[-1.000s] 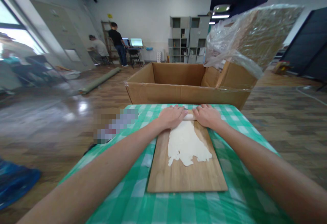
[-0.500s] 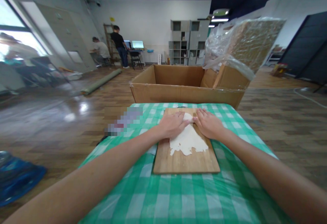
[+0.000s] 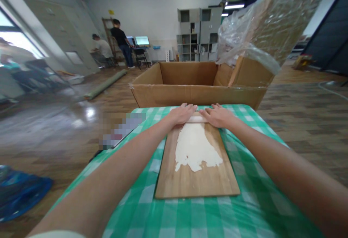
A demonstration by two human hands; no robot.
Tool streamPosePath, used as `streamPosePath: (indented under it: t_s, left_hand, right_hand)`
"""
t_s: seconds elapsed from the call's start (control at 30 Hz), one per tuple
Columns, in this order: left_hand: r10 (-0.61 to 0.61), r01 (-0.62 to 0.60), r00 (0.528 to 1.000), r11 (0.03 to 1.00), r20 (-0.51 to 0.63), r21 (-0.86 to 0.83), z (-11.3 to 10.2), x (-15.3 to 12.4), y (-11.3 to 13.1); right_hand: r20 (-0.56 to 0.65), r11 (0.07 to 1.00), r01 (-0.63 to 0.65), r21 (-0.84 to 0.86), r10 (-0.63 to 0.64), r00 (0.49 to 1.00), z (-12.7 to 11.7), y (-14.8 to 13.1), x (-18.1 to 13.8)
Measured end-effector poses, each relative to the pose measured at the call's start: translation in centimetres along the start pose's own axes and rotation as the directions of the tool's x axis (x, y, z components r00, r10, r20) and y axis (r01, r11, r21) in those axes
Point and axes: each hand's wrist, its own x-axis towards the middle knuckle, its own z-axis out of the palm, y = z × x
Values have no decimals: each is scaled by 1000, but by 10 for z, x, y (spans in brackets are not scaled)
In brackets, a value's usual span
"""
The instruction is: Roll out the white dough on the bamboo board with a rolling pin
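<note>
A pale rolling pin (image 3: 197, 119) lies crosswise at the far end of a wooden board (image 3: 198, 189). My left hand (image 3: 183, 115) rests palm down over its left end, fingers stretched forward and the thumb side toward the middle. Over the right end lies my right hand (image 3: 218, 116), likewise flat with its fingers extended. Both hands hide the ends of the pin. A thin white sheet of dough (image 3: 195, 145) spreads on the board from the pin toward me; its near edge is ragged, with a small hole on the left.
A green and white checked cloth (image 3: 174, 218) covers the table. Beyond its far edge stands a large cardboard box (image 3: 195, 96) with plastic-wrapped packing (image 3: 280, 20) on the right. A blurred-out flat item (image 3: 122, 131) lies at the table's left edge. Several people are in the background.
Both hands have moved away from me to the board's far end with the rolling pin. More of the dough sheet now shows. My view has tilted down a little.
</note>
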Motion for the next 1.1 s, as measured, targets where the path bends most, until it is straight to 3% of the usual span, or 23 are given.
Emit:
streamPosePath:
  t_s: [0.17,0.33,0.43,0.7,0.9,1.1]
  left_hand:
    - [35,-35,999,998,-7,53,5,21,-13]
    - [46,-46,999,996,1,76,4,19,-11]
    - [42,-41,999,996,-13,73,2,7,-3]
    - [30,-21,996,994,-82,110,-4,-33,23]
    - [-69,71,989,997,-127,11,-7,-66,48]
    - [-74,71,985,997,-155,-23,-6,-98,67]
  right_hand:
    - [58,1000,5,11,-6,998,4,17,26]
    - [-7,996,-32,78,33,999,6,15,26]
    - [-36,995,-68,69,70,997,4,7,15]
    - [-44,999,-8,-38,6,999,-4,-17,-20]
    - [-85,981,-165,106,174,981,-5,-41,-57]
    - [-157,991,7,131,14,987,-7,-52,-94]
